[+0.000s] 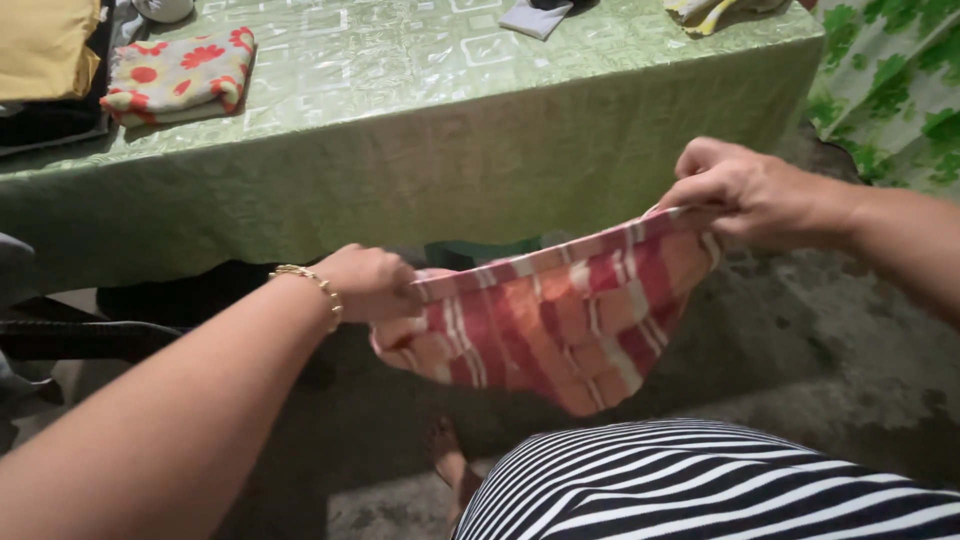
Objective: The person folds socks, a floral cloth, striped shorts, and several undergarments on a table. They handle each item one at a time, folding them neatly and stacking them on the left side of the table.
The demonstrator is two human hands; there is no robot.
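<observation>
Both hands are pinching a striped red cloth (560,320) in the air before the worktop (450,150), its long axis running left-right, rising toward the right hand (745,190); the left hand (365,283) is lower.

In front of you stands a table (420,170) covered with a shiny green cloth that has a pale square pattern and hangs down over the front edge. On its left part you see a folded cloth with red flowers (180,75), and just beside it, at the left edge, a yellow folded cloth (45,45) lies on top of something dark (50,125). At the far edge you have a small grey folded piece (535,17) and, more to the right, a yellow and white item (705,12), both only partly in view.
</observation>
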